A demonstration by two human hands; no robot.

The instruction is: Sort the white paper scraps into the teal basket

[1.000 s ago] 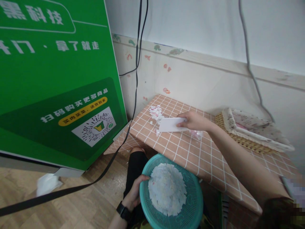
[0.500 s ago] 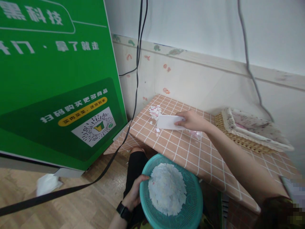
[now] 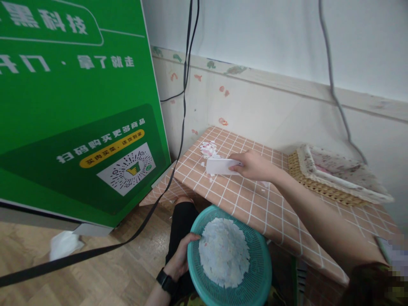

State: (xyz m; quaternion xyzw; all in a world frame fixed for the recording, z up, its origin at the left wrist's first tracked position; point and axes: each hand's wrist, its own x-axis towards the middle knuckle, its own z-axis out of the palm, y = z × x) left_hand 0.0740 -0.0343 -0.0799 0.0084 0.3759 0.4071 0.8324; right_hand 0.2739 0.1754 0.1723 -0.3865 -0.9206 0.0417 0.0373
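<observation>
Over the grid-patterned surface [image 3: 255, 204], the right hand [image 3: 251, 165] grips a flat, rectangular white card [image 3: 218, 166] beside paper-like scraps [image 3: 208, 148] at far left; nearer, the left hand [image 3: 183, 253] clasps a round, mesh-textured teal basket [image 3: 192, 265] mounded with flakes [image 3: 225, 253].

White rectangular card [image 3: 218, 166] beside white-and-pink scraps [image 3: 208, 149] on checked tabletop [image 3: 245, 199]; round teal basket [image 3: 259, 255] heaped with pale flakes [image 3: 224, 253].

White card [image 3: 219, 166] in right fingers [image 3: 237, 157] beside paper scraps [image 3: 208, 148]

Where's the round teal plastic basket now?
In the head view, the teal basket is bottom centre, held by the left hand, near the brown gridded tabletop.
</observation>
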